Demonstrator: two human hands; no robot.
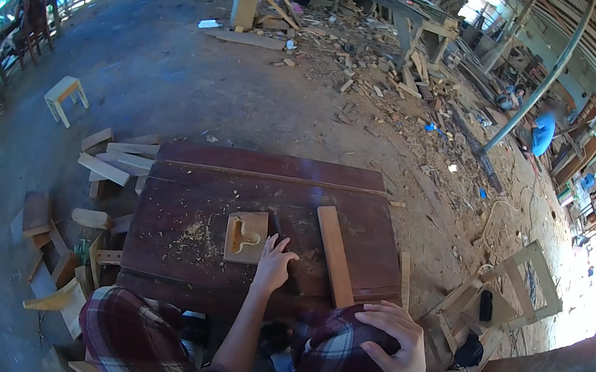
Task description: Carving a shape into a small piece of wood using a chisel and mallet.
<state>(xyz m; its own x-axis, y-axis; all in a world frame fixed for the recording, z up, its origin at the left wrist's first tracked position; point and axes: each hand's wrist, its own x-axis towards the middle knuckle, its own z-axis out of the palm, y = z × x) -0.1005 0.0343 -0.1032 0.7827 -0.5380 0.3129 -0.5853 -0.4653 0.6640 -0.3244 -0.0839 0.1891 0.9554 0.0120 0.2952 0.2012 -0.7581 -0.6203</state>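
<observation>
A light wood block (245, 236) with a curved recess cut into it lies on the dark red-brown wooden table (169, 259). Beside its right edge is my left hand (273, 264), palm down, fingers spread and holding nothing. Under and past those fingers lies a dark, narrow shape that I cannot make out. My right hand (398, 342) rests on my right knee, on plaid cloth (335, 348), with its fingers stretched out. A reddish-brown wooden board (334, 254) lies slantwise on the table, its near end close to that knee.
Sawdust (197, 239) is scattered left of the block. Wood offcuts (109, 170) are piled along the table's left side. A small stool (66, 99) stands farther left. Wooden frames (525, 280) lean at the right. A person in blue (542, 133) is at the far right.
</observation>
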